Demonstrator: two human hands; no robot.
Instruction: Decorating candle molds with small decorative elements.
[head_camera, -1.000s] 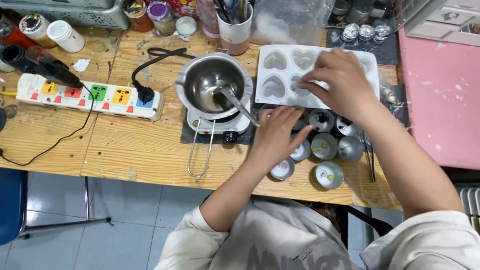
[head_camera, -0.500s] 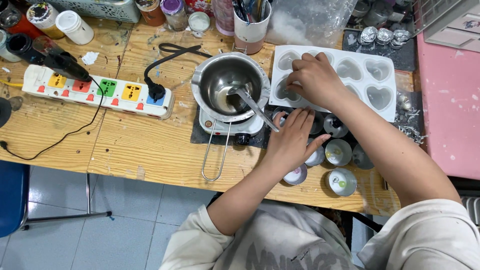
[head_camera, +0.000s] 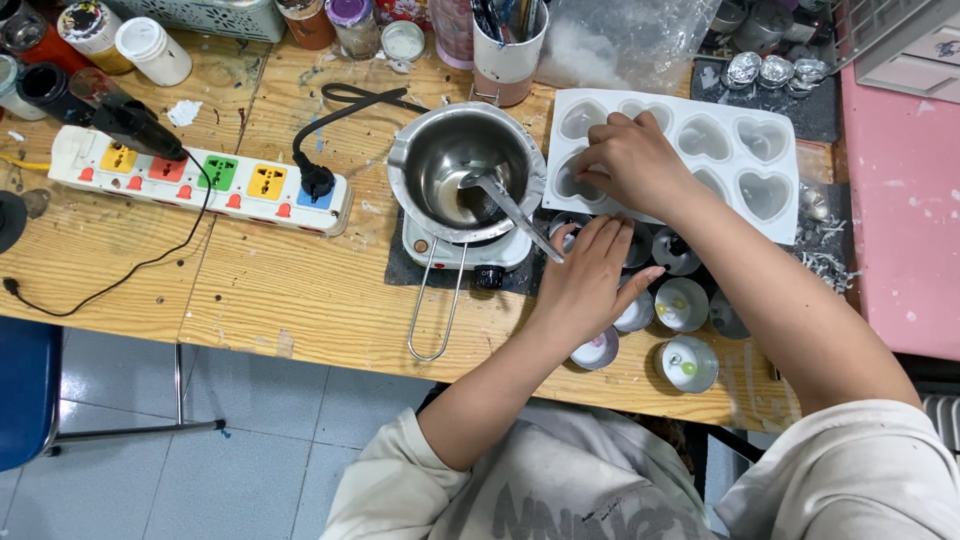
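My right hand (head_camera: 628, 160) rests on the near left part of a white heart-shaped mould tray (head_camera: 745, 140), fingers curled over one of its cavities; whether it pinches anything is hidden. My left hand (head_camera: 592, 280) lies flat, fingers apart, over several small round metal tins (head_camera: 684, 304) near the table's front edge. Just left of both hands a steel melting pot (head_camera: 462, 170) with a spoon (head_camera: 510, 205) in it sits on a small white hot plate (head_camera: 455, 250).
A white power strip (head_camera: 200, 180) with coloured sockets and a black plug lies at the left. Paint jars (head_camera: 90, 25), a cup of tools (head_camera: 508, 45) and a plastic bag (head_camera: 630, 40) line the back. A pink surface (head_camera: 900, 200) is at the right.
My right hand has slid left across the mould tray to its near left corner. My left hand has stayed over the tins with its fingers spreading a little.
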